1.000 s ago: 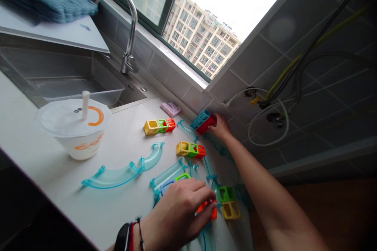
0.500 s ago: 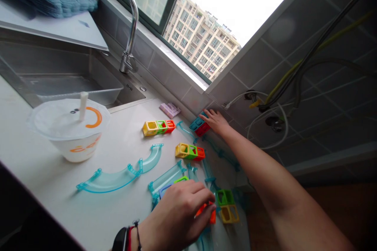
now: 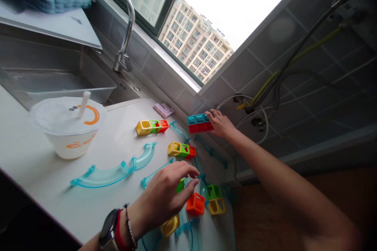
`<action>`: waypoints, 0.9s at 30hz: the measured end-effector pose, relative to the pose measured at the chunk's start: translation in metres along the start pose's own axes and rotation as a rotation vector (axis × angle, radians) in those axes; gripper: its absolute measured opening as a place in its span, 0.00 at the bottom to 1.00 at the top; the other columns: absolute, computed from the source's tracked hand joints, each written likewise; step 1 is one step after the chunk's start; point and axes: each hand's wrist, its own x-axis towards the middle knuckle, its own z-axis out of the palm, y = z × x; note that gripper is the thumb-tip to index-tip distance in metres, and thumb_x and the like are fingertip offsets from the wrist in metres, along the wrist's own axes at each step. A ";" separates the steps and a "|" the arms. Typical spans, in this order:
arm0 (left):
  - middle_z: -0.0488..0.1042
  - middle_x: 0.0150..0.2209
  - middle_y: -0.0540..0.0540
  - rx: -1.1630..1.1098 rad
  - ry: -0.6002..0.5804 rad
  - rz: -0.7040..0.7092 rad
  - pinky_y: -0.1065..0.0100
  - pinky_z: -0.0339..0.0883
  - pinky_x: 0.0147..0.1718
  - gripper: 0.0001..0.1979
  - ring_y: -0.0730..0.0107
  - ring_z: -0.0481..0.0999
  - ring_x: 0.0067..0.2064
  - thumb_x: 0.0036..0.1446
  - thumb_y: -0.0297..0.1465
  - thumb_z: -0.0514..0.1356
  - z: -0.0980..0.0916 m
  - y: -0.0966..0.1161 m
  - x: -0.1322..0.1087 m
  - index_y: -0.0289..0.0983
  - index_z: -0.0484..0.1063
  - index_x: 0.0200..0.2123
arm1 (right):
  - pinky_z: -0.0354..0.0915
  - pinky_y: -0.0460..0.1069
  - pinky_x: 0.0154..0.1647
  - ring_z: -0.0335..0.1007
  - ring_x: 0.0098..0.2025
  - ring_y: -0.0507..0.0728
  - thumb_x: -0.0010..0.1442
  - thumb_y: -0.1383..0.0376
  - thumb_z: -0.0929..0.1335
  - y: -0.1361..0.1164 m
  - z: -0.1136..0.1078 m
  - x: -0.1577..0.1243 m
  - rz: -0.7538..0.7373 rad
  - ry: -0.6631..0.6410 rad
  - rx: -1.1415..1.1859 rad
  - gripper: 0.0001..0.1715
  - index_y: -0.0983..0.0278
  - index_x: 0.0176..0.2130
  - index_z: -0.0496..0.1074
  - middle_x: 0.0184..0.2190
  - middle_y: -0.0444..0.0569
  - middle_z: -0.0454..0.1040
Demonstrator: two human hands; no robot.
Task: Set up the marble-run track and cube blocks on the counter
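Observation:
My right hand [image 3: 220, 124] grips the right end of a toy block [image 3: 200, 127], blue on top and red below, held beside the tiled wall. My left hand [image 3: 167, 188], with a watch on its wrist, hovers over the near toy pieces, thumb and fingers apart and nothing between them. An orange-red cube [image 3: 195, 204] sits just right of its thumb. The hand partly hides a green block [image 3: 180, 185] and a yellow block [image 3: 170, 226]. A green cube [image 3: 213, 191] and a yellow cube [image 3: 217, 206] stand farther right.
Two yellow-green-red block rows [image 3: 152, 126] and curved clear-blue track pieces [image 3: 110, 176] lie on the white counter. A lidded cup with a straw [image 3: 69, 133] stands left, before the sink [image 3: 126, 92] and faucet [image 3: 127, 33]. Cables [image 3: 273, 76] hang along the right wall.
My right hand has lifted and turned the blue-and-red block, now showing its long side. My left hand has drawn back left from the orange-red cube. The view has shifted slightly.

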 end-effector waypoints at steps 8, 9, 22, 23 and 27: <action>0.69 0.64 0.38 -0.410 0.367 -0.265 0.52 0.74 0.53 0.31 0.50 0.74 0.61 0.60 0.44 0.69 -0.024 -0.027 0.011 0.43 0.63 0.62 | 0.72 0.64 0.57 0.61 0.63 0.71 0.52 0.66 0.75 -0.029 -0.091 -0.072 -0.073 0.143 0.142 0.51 0.59 0.68 0.53 0.66 0.61 0.61; 0.67 0.66 0.36 -0.471 0.370 -0.282 0.50 0.73 0.55 0.35 0.48 0.71 0.63 0.58 0.45 0.70 -0.027 -0.030 0.011 0.43 0.61 0.64 | 0.72 0.64 0.57 0.62 0.63 0.71 0.51 0.65 0.75 -0.037 -0.100 -0.080 -0.090 0.161 0.193 0.52 0.58 0.68 0.53 0.65 0.60 0.61; 0.72 0.63 0.40 -0.897 0.325 -0.365 0.56 0.82 0.44 0.45 0.45 0.80 0.55 0.53 0.39 0.75 -0.051 0.010 -0.007 0.51 0.56 0.68 | 0.63 0.66 0.67 0.59 0.67 0.71 0.54 0.57 0.78 -0.129 -0.171 -0.115 -0.322 0.269 0.354 0.57 0.63 0.72 0.51 0.67 0.63 0.61; 0.73 0.62 0.40 -0.918 0.320 -0.365 0.56 0.82 0.44 0.44 0.45 0.80 0.56 0.53 0.39 0.75 -0.051 0.011 -0.007 0.50 0.57 0.68 | 0.62 0.67 0.67 0.59 0.67 0.72 0.55 0.53 0.78 -0.131 -0.172 -0.114 -0.339 0.274 0.344 0.59 0.63 0.72 0.50 0.66 0.64 0.62; 0.75 0.61 0.38 -0.948 0.327 -0.359 0.53 0.81 0.45 0.44 0.42 0.80 0.55 0.53 0.39 0.75 -0.052 0.011 -0.009 0.49 0.57 0.68 | 0.65 0.68 0.65 0.62 0.63 0.72 0.58 0.48 0.76 -0.136 -0.175 -0.112 -0.386 0.297 0.333 0.57 0.65 0.73 0.51 0.63 0.64 0.66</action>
